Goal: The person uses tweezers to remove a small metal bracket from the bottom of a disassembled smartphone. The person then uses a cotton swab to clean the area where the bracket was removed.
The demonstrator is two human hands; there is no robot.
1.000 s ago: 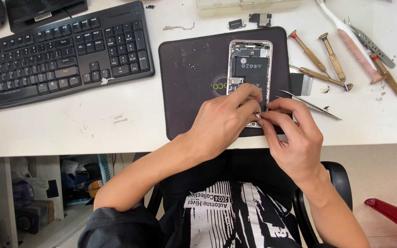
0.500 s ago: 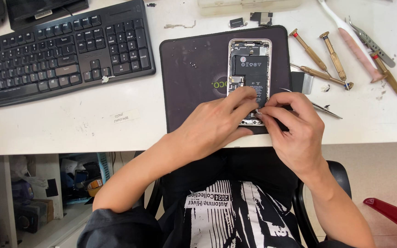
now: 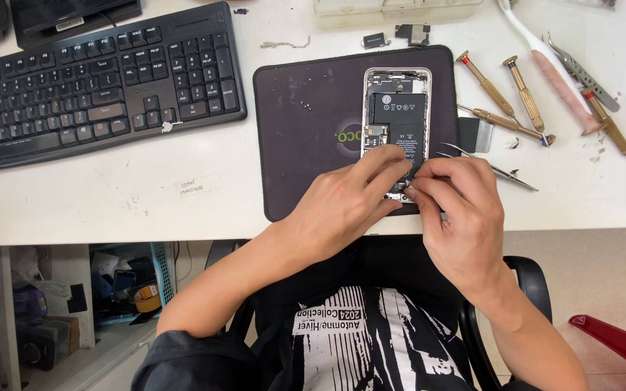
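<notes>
An opened smartphone [image 3: 397, 116], its black battery showing, lies on a dark work mat [image 3: 306, 137] on the white desk. My left hand [image 3: 349, 203] rests over the phone's lower end, fingers curled on it. My right hand [image 3: 458, 217] meets it at the phone's bottom edge, fingertips pinched around a small part that I cannot make out. Metal tweezers [image 3: 498, 168] lie just beyond my right hand's knuckles.
A black keyboard [image 3: 96, 87] fills the desk's left. Brass-handled screwdrivers [image 3: 505, 98], a white and pink brush [image 3: 556, 69] and more tweezers [image 3: 581, 72] lie right of the mat. Small loose parts [image 3: 400, 35] sit above it. The desk's front edge [image 3: 110, 239] is close.
Both hands stay at the phone's lower end; the fingertips have shifted slightly closer together. The phone and mat have not moved.
</notes>
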